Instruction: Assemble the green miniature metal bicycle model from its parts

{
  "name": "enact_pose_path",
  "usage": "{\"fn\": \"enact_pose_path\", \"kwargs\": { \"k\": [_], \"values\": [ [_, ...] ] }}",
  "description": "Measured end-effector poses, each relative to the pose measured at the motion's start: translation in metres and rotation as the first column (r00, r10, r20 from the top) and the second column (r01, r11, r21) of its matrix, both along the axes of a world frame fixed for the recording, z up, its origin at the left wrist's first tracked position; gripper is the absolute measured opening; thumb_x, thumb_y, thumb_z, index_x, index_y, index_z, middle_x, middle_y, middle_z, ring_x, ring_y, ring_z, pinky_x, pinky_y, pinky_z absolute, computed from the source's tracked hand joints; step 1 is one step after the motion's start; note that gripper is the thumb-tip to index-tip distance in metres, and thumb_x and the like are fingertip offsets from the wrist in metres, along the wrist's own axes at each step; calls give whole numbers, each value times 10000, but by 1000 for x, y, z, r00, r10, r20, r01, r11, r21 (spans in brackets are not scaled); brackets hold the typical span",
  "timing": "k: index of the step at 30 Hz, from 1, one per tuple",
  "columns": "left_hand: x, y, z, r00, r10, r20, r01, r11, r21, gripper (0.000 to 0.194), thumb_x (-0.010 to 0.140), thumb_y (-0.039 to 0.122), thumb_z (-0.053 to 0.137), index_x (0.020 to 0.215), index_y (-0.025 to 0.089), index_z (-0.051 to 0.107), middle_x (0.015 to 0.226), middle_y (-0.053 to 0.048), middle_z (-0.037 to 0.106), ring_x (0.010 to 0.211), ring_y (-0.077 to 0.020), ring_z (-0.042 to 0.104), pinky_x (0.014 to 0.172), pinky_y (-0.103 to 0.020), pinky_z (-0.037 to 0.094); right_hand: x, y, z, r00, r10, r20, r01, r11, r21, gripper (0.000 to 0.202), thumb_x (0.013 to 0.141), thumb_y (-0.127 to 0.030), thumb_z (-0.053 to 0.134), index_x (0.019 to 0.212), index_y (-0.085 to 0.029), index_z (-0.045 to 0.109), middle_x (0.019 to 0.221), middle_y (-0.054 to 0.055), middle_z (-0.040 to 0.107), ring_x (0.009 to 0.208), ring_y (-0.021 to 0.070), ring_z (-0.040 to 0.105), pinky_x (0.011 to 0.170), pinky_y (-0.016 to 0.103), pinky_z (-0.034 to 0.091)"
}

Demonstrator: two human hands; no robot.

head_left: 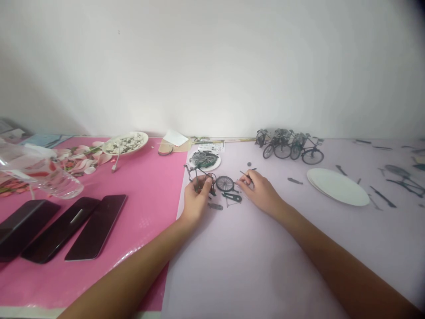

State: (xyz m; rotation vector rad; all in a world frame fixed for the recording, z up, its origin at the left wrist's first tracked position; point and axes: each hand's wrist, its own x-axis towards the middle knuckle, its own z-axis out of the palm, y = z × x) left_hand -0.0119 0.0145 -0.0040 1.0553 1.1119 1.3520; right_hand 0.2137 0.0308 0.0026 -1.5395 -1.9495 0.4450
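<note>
Near the middle of the table, my left hand (196,197) is closed on a small dark bicycle frame (195,172), its handlebar end pointing up and left. My right hand (254,188) is pinched on a thin dark part (245,173). A spoked wheel (225,183) lies between the hands. Just below that wheel are a dark chain-cover piece (231,196) and a thin forked part. A flat grey piece (215,206) rests under my left hand's fingers. Beyond my right hand lies a small round dark piece (249,164).
Several model bicycles (288,145) stand by the wall. A small plate (217,163) holds dark parts. White oval plates (337,187) and loose parts (383,196) lie right. Phones (96,228), a plastic bottle (63,181) and a dish (108,148) are on the left.
</note>
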Motion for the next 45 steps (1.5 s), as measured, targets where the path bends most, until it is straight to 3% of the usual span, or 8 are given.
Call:
{"fn": "enact_pose_path", "kwargs": {
  "k": [5, 9, 13, 20, 23, 26, 33, 45],
  "values": [
    [-1, 0, -1, 1000, 1, -17, -1, 1000, 2, 431, 874, 539, 711, 1027, 136, 702, 801, -58, 684, 683, -143, 631, 501, -223, 556, 1, 1, 3, 988, -60, -139, 75, 992, 105, 228, 1041, -388, 465, 906, -285, 312, 1079, 46, 748, 1004, 261, 712, 787, 374, 493],
    [-1, 1, -4, 999, 3, -36, -3, 1000, 0, 396, 891, 520, 694, 1024, 148, 701, 811, -57, 694, 677, -142, 626, 505, -226, 556, 15, 8, 7, 979, -142, -146, 176, 949, 260, 102, 1017, -221, 386, 955, -286, 337, 1102, 67, 741, 989, 262, 694, 845, 418, 501],
    [-1, 2, -6, 999, 9, -43, -9, 1000, 11, 377, 905, 499, 683, 1040, 148, 700, 808, -53, 692, 674, -139, 626, 512, -222, 554, 32, 17, 11, 979, -170, -108, 197, 927, 319, 207, 907, -89, 393, 956, -282, 339, 1097, 58, 745, 989, 259, 680, 899, 443, 498],
    [-1, 1, -5, 1000, 0, -29, 1, 1000, 7, 375, 909, 498, 681, 1025, 142, 694, 804, -54, 688, 660, -135, 616, 505, -223, 558, 42, 23, 8, 956, -285, 62, 266, 940, 215, 131, 937, -155, 435, 946, -269, 371, 1100, 74, 759, 928, 282, 692, 762, 408, 466],
    [-1, 0, -4, 1000, -7, -27, 7, 1000, 3, 377, 906, 503, 683, 1018, 143, 696, 803, -54, 689, 654, -134, 615, 501, -223, 554, 42, 24, 7, 947, -303, 109, 273, 934, 231, 102, 955, -229, 473, 934, -263, 379, 1200, 104, 724, 954, 294, 671, 710, 384, 432],
    [-1, 1, -5, 999, -1, -34, 1, 1000, 1, 371, 909, 497, 682, 1015, 143, 698, 797, -53, 692, 657, -136, 622, 505, -222, 550, 41, 23, 7, 945, -304, 120, 271, 933, 235, 113, 970, -276, 483, 926, -261, 379, 1150, 103, 715, 917, 278, 655, 673, 363, 406],
    [-1, 1, -3, 999, 11, -52, -10, 1000, 8, 331, 924, 465, 672, 993, 143, 697, 800, -49, 691, 665, -125, 623, 533, -214, 548, 31, 20, 7, 953, -217, 211, 207, 976, 69, 292, 949, -360, 558, 830, -269, 307, 1006, 62, 714, 929, 275, 642, 618, 331, 383],
    [0, 0, 0, 1000, -6, -3, 6, 1000, -22, 373, 917, 509, 674, 998, 145, 684, 800, -48, 670, 648, -124, 612, 498, -217, 558, 24, 13, 8, 981, -68, 180, 63, 998, 30, 269, 943, -274, 586, 817, -257, 349, 1110, 48, 691, 887, 230, 680, 703, 330, 462]
  ]
}}
